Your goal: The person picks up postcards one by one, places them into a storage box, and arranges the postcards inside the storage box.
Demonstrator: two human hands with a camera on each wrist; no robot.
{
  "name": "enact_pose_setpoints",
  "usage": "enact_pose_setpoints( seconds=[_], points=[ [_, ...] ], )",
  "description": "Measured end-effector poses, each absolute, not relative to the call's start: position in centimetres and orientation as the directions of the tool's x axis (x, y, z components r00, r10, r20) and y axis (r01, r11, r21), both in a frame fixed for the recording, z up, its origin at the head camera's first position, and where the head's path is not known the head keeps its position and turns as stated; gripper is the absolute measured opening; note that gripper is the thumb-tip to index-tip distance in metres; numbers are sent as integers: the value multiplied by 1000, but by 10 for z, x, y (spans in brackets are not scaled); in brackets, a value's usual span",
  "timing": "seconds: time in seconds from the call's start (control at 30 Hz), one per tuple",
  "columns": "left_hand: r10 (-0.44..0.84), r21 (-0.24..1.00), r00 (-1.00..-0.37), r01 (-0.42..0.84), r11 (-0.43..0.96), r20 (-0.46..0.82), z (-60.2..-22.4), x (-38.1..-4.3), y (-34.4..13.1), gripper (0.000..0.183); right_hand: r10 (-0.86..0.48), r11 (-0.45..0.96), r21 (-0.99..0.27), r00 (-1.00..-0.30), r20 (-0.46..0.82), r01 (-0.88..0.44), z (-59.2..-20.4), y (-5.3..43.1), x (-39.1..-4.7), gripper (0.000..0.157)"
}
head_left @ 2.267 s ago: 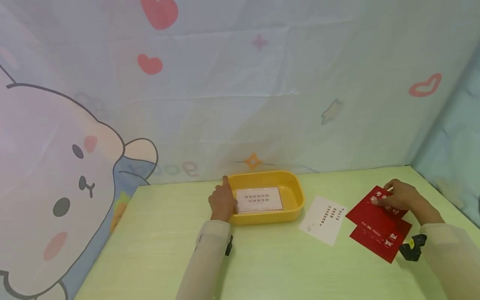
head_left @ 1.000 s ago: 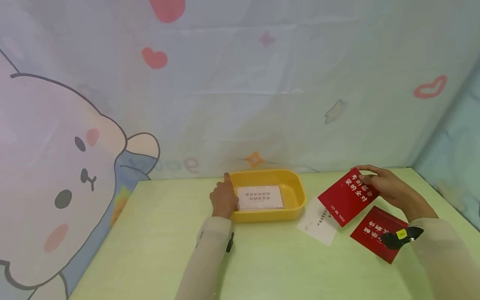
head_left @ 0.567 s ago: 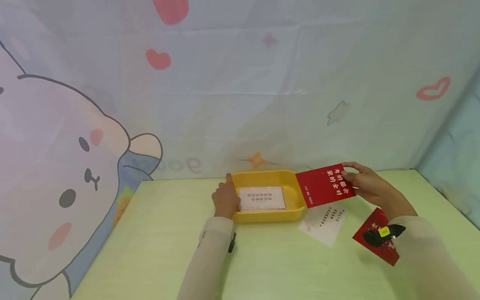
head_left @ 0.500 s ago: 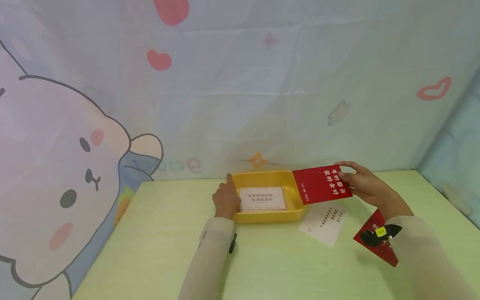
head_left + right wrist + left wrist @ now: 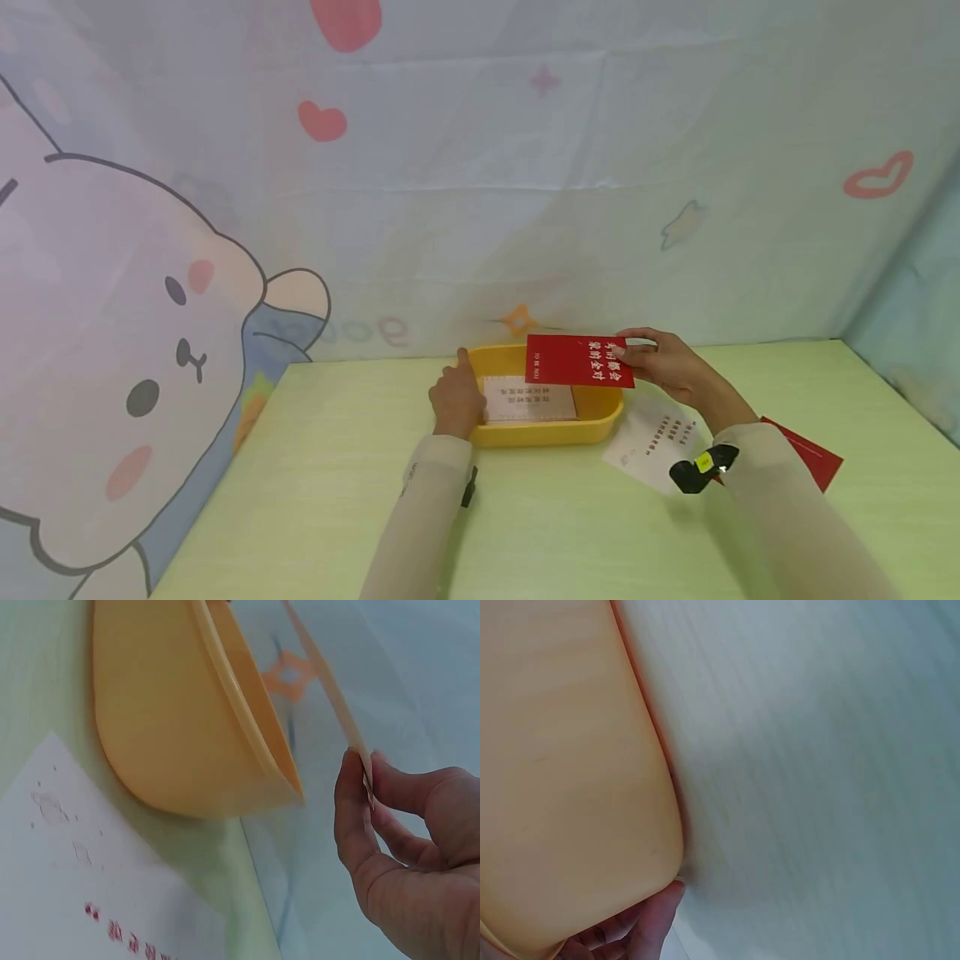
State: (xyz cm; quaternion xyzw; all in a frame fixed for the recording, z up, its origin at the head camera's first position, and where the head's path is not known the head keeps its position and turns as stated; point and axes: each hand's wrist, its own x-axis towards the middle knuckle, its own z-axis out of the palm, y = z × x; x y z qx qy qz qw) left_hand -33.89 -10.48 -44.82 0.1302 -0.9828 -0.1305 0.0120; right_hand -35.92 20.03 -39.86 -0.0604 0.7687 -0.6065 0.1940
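Note:
A yellow plastic tray (image 5: 546, 434) stands near the back of the table, with a white printed card (image 5: 517, 409) lying in it. My left hand (image 5: 456, 402) grips the tray's left end. In the left wrist view, its fingers (image 5: 656, 919) curl against the tray's outer wall. My right hand (image 5: 667, 367) pinches one edge of a red card (image 5: 561, 360) with white writing. That card overlaps the tray's rear half in the head view. Seen edge-on in the right wrist view, the card rises above the rim between thumb and fingers (image 5: 351, 802).
Another white card (image 5: 651, 446) lies on the table just right of the tray. Further right, a second red card (image 5: 812, 457) is partly hidden beneath the right forearm. A printed cloth backdrop (image 5: 480, 208) hangs directly behind the table (image 5: 315, 500).
My right hand picked up the upper red card at the right, leaving the other one on the table, and carried it leftward over the tray. The left hand has stayed at the tray's left end.

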Motion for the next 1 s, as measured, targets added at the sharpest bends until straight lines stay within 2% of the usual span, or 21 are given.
enact_pose_setpoints(
  seconds=[0.2, 0.73, 1.0],
  points=[
    [-272, 274, -962, -267, 924, -18, -446, -337, -104, 83, -339, 334, -937, -914, -222, 104, -398, 173, -359, 72],
    [-264, 279, -964, -246, 928, 26, -449, -330, -103, 77, -329, 425, -905, -926, -185, 29, -405, 143, -358, 57],
    [-261, 298, -964, -237, 925, 43, -447, -329, -103, 80, -304, 463, -886, -944, -129, -28, -411, 136, -358, 55]
  ],
)
